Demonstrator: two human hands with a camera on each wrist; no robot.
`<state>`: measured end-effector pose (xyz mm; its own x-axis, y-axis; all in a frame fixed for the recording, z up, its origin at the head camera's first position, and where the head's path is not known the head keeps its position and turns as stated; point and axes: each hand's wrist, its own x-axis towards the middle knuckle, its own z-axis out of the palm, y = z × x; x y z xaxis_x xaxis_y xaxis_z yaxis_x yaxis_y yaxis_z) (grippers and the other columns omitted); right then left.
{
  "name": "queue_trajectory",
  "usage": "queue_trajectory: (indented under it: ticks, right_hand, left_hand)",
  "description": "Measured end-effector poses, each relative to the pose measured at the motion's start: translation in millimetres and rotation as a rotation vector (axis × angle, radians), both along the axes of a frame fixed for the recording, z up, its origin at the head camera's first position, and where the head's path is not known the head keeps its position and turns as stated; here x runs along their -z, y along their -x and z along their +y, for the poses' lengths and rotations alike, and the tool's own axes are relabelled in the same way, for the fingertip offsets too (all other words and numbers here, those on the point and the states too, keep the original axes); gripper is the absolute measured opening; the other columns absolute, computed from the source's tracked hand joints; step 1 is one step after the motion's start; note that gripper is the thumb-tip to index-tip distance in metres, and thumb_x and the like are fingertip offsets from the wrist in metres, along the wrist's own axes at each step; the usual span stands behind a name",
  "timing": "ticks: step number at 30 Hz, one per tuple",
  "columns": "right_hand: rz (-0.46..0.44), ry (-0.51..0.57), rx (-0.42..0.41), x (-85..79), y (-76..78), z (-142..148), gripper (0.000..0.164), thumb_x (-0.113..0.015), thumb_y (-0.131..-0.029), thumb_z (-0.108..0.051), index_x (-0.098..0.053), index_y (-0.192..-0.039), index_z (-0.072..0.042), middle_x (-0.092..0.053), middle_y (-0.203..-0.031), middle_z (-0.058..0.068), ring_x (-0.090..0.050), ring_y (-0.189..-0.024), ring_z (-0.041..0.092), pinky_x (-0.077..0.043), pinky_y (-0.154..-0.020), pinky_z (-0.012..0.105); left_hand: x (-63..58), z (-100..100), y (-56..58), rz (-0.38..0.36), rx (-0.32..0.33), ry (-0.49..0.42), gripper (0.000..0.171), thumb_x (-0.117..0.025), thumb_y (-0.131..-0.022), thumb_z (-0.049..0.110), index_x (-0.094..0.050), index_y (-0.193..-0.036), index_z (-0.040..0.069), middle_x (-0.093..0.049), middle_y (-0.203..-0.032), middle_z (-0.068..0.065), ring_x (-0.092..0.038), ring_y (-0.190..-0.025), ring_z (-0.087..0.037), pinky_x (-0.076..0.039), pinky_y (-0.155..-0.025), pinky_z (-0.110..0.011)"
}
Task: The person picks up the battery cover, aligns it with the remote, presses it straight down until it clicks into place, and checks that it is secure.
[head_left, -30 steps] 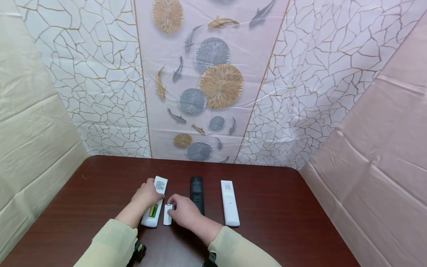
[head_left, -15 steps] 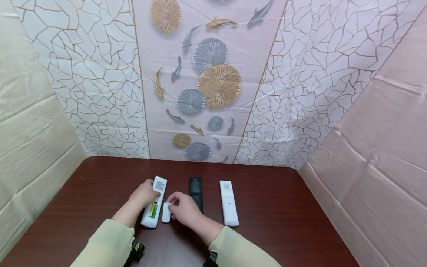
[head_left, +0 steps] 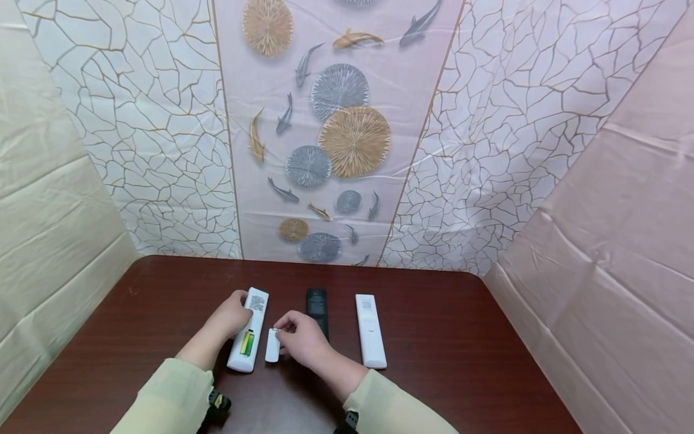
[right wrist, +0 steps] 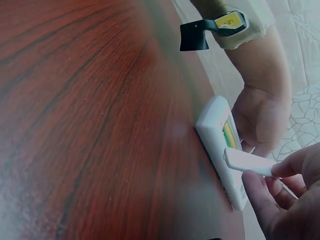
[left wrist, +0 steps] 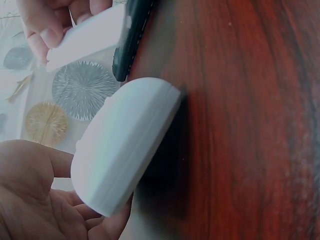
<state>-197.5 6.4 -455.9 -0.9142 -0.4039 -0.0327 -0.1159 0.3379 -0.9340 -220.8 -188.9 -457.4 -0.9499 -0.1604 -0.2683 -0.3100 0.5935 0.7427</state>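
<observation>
The left hand (head_left: pixel 230 314) holds the white remote (head_left: pixel 247 339) along its left edge, its battery bay open upward, while the right hand (head_left: pixel 300 340) pinches the small white cover (head_left: pixel 272 346), seemingly lifted just off the table (head_left: pixel 461 361). At the cover's 3 o'clock lie a black remote (head_left: pixel 317 303) and another white remote (head_left: pixel 370 330), with open table toward the right edge.

Ahead of me on the dark red wooden table (head_left: pixel 434 337), a slim black remote (head_left: pixel 317 302) lies beside a long white remote (head_left: pixel 370 331), both flat, apart.
</observation>
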Motion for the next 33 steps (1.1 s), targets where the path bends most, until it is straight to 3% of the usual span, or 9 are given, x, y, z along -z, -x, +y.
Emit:
queue_trajectory:
  ticks: [14,20,25,33]
  right_hand:
    - [-0.022,0.049,0.009,-12.8,-0.8,21.6,0.006,-0.065,-0.095,-0.007,-0.069,-0.097,-0.007,-0.062,-0.087,0.003,-0.067,-0.068,0.022,-0.06,-0.065,0.038]
    - [-0.048,0.067,0.028,-15.3,0.3,32.5,0.007,-0.064,-0.096,-0.008,-0.07,-0.1,-0.007,-0.063,-0.092,0.004,-0.067,-0.07,0.021,-0.059,-0.064,0.032]
    - [-0.056,0.086,0.052,-16.9,0.1,36.5,0.009,-0.064,-0.096,-0.008,-0.07,-0.102,-0.005,-0.063,-0.093,0.006,-0.066,-0.071,0.023,-0.06,-0.065,0.036]
    - [-0.063,0.112,0.059,-21.2,0.7,39.4,0.01,-0.064,-0.096,-0.007,-0.069,-0.103,-0.004,-0.063,-0.095,0.007,-0.066,-0.075,0.023,-0.06,-0.067,0.036]
  left_hand:
    - [10.0,-0.8,2.3,0.03,-0.041,-0.201,0.054,-0.047,-0.101,0.007,-0.026,-0.15,0.0,-0.052,-0.123,-0.028,-0.064,-0.085,-0.028,-0.056,-0.062,-0.039]
    - [3.6,2.4,2.4,0.042,-0.056,-0.317,0.055,-0.046,-0.102,0.01,-0.025,-0.152,0.002,-0.054,-0.119,-0.027,-0.066,-0.085,-0.027,-0.058,-0.064,-0.041]
    - [-1.1,4.5,2.7,0.042,-0.059,-0.384,0.055,-0.045,-0.102,0.012,-0.023,-0.153,0.005,-0.052,-0.124,-0.028,-0.066,-0.091,-0.029,-0.058,-0.067,-0.041]
    - [-5.7,8.4,2.1,0.068,-0.036,-0.397,0.055,-0.045,-0.103,0.011,-0.022,-0.152,0.004,-0.05,-0.127,-0.031,-0.066,-0.093,-0.029,-0.058,-0.068,-0.043]
